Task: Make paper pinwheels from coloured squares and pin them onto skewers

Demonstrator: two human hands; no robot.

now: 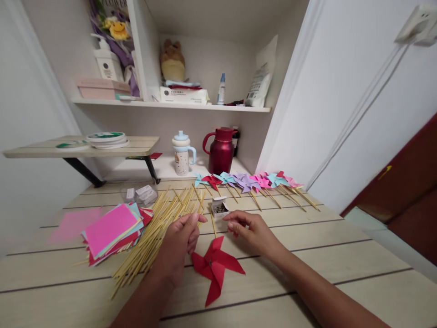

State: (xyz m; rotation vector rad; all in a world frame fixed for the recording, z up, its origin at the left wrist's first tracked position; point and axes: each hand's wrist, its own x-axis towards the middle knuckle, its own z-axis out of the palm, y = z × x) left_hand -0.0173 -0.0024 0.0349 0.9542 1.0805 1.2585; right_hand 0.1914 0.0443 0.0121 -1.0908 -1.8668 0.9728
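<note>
A red paper pinwheel (218, 266) lies on the table between my forearms, its thin stick (213, 224) pointing away from me. My left hand (184, 232) is closed just above and left of the pinwheel, thumb against the bent fingers; whatever it may hold is hidden. My right hand (249, 230) hovers to the right of the stick with loosely bent fingers, thumb and index slightly apart, nothing visible between them. Just beyond its fingertips stands a small open box (219, 207) of tiny metal pins. Many loose wooden sticks (153, 241) are spread beside my left hand.
Colored paper sheets (111, 230) are stacked at the left, near small white boxes (145, 194). Several finished pinwheels (246, 182) lie along the back right. Behind them stand a red thermos jug (221, 152) and a cup (182, 157). A raised wooden shelf (139, 145) juts over the back left.
</note>
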